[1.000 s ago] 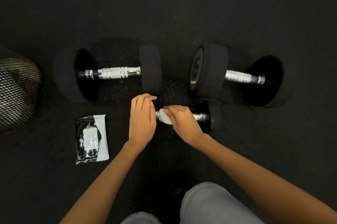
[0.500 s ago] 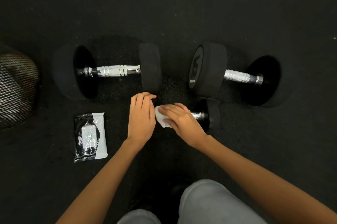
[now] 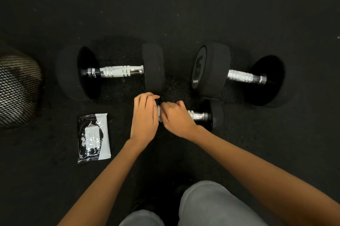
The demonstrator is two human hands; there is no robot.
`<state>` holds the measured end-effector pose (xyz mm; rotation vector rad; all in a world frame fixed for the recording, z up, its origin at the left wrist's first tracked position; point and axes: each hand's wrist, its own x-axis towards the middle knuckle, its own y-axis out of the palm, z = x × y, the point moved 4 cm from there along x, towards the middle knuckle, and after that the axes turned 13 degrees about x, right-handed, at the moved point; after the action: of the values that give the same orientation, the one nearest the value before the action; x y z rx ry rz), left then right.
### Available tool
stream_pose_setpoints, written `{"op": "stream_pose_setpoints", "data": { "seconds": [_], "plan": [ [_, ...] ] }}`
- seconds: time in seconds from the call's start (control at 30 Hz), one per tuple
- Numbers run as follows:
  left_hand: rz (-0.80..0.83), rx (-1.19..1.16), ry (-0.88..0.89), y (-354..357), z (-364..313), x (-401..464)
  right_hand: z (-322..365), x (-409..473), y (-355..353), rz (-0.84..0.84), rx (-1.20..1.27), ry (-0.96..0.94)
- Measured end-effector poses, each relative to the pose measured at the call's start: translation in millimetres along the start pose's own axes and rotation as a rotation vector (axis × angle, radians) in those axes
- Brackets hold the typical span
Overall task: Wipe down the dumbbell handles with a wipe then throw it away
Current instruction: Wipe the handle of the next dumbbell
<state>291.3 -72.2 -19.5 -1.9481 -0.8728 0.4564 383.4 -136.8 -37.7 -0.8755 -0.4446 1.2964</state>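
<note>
Small dumbbell lies on black floor mat, nearest the knees; right hand curled over its chrome handle, gripping white wipe, only a sliver visible at the handle's left end; left hand curled over the left weight head, hiding it. Two large dumbbells lie beyond; wipe packet at left, mesh bin far left.

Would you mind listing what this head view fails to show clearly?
- Small dumbbell: its near-left end is hidden under the left hand.
- Wipe: only a sliver shows, covered by the right hand.
- Mesh bin: cut off by the left edge.
- Wipes packet: print too small to read.
</note>
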Motion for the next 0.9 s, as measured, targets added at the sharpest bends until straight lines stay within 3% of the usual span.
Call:
{"op": "stream_pose_setpoints", "data": {
  "seconds": [0.1,0.2,0.27,0.4,0.47,0.6,0.77,0.83,0.9],
  "plan": [
    [0.003,0.011,0.001,-1,-2,0,-11,-23,2,-0.042,-0.02,-0.176],
    [0.002,0.006,0.005,-3,-3,0,-22,-39,-7,-0.048,0.075,-0.234],
    [0.006,0.008,0.015,-3,-3,0,-27,-40,-12,-0.073,0.11,-0.178],
    [0.013,0.005,0.021,-2,-2,0,-27,-18,-19,-0.131,0.234,0.115],
    [0.016,0.01,0.023,-2,-2,0,-21,1,-20,0.006,0.168,0.217],
    [0.017,0.025,0.025,-3,-3,0,-19,34,-7,0.456,0.226,0.423],
    [0.026,0.031,0.025,-3,-3,0,-16,42,-4,0.52,0.575,0.615],
    [0.026,0.034,0.029,-3,-3,0,-15,40,-8,0.534,0.575,0.579],
    [0.022,0.034,0.025,-3,-2,-1,-11,34,-10,0.557,0.398,0.478]
  ]
}}
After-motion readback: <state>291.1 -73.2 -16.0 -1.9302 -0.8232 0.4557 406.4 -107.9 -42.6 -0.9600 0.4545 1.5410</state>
